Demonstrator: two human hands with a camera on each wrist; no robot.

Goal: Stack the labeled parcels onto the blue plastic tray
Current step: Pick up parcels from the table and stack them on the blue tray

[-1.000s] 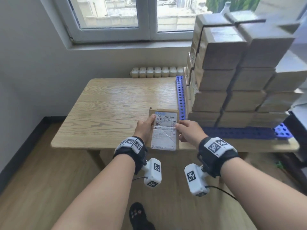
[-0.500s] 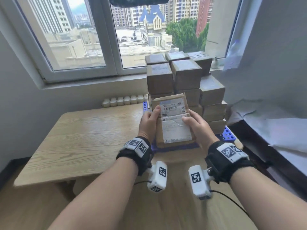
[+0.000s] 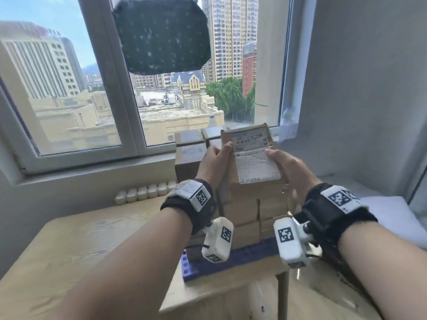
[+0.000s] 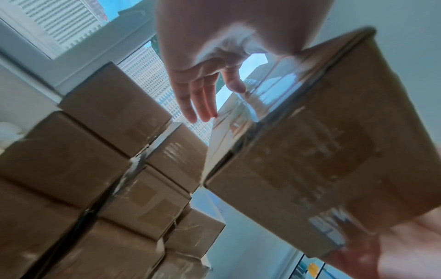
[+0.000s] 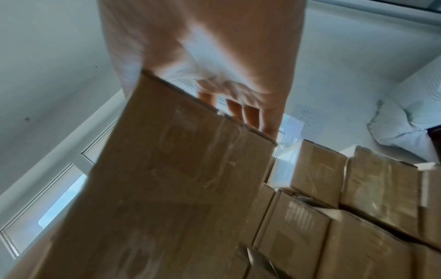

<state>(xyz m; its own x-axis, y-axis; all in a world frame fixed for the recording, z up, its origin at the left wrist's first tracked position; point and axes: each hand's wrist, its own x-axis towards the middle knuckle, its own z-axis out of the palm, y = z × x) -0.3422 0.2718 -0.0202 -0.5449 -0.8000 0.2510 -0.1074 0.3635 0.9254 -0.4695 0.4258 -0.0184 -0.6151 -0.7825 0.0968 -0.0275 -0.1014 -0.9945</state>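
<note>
I hold a brown cardboard parcel (image 3: 250, 158) with a white shipping label between both hands, up at the height of the stack's top. My left hand (image 3: 218, 158) grips its left side with the thumb on the label face. My right hand (image 3: 280, 161) grips the right side the same way. Behind and below stands the stack of parcels (image 3: 245, 211) on the blue plastic tray (image 3: 233, 262). The left wrist view shows the held parcel (image 4: 310, 151) from below beside the stack (image 4: 83, 160). In the right wrist view the parcel (image 5: 179, 179) hangs left of the stack (image 5: 358, 207).
The tray lies on a wooden table (image 3: 92, 239) under a window. A dark panel (image 3: 161, 35) hangs on the pane. A row of white blocks (image 3: 145, 192) lines the table's back edge. White bedding (image 3: 392, 215) lies at the right.
Both hands have lifted the parcel off the table's front edge, up and to the right, to the height of the stack's top. The head view has tilted upward.
</note>
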